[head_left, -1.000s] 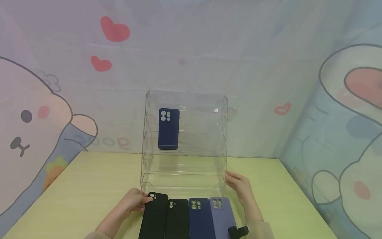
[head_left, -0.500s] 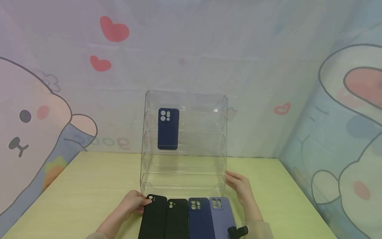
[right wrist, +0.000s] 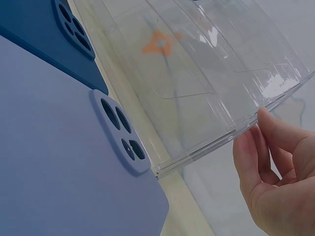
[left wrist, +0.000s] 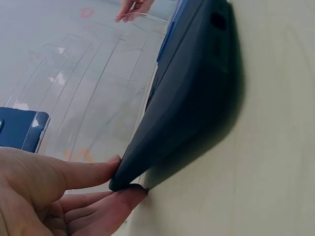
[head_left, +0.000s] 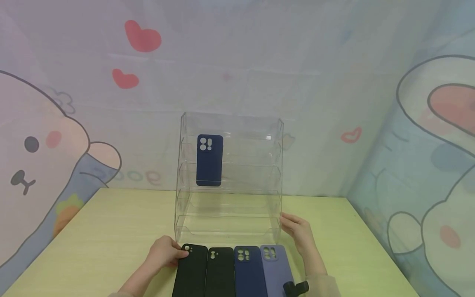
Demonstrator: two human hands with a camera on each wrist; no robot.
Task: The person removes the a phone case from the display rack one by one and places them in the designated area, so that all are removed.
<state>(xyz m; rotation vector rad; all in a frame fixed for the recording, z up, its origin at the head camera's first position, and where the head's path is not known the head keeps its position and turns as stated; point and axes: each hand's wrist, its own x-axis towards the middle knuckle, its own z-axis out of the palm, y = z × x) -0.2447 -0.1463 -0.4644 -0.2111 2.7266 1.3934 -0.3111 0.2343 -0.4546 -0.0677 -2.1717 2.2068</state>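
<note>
My left hand (head_left: 163,253) pinches the top left corner of a black phone case (head_left: 190,270), thumb on top and fingers beneath; in the left wrist view that corner is raised off the table. A second black phone case (head_left: 220,272), a dark blue one (head_left: 250,272) and a lilac one (head_left: 276,264) lie in a row to its right. Behind the row stands a clear tiered rack (head_left: 237,202), a navy phone case (head_left: 209,161) upright in its upper part. At the rack's lower right edge, my right hand (head_left: 298,231) holds the side panel with bent fingers and thumb.
A pale yellow table (head_left: 122,218) carries everything. A printed cloth (head_left: 237,53) hangs behind and at both sides. At my right wrist, a small black device (head_left: 295,288) overlaps the lilac case's lower corner in the head view.
My left hand has moved slightly down toward me, and the leftmost black case's raised top end has come lower with it. My right hand stays at the rack.
</note>
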